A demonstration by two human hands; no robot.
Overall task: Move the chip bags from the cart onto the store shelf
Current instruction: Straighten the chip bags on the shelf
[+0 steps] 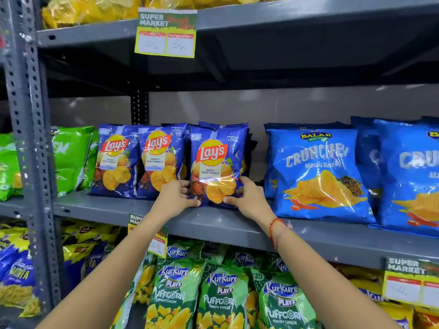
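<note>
A blue Lay's chip bag [217,160] stands upright on the grey middle shelf [237,224]. My left hand [177,198] grips its lower left corner and my right hand [249,198] grips its lower right corner. Two more blue Lay's bags [137,160] stand upright just to its left, touching it. More dark bags sit behind the held one, mostly hidden. The cart is out of view.
Large blue Crunchex bags [318,172] stand to the right with a narrow gap between. Green bags [69,157] sit at the left past a perforated upright post [28,129]. Kurkure Puffcorn bags [221,295] fill the shelf below. Price tags [166,32] hang from the shelf edges.
</note>
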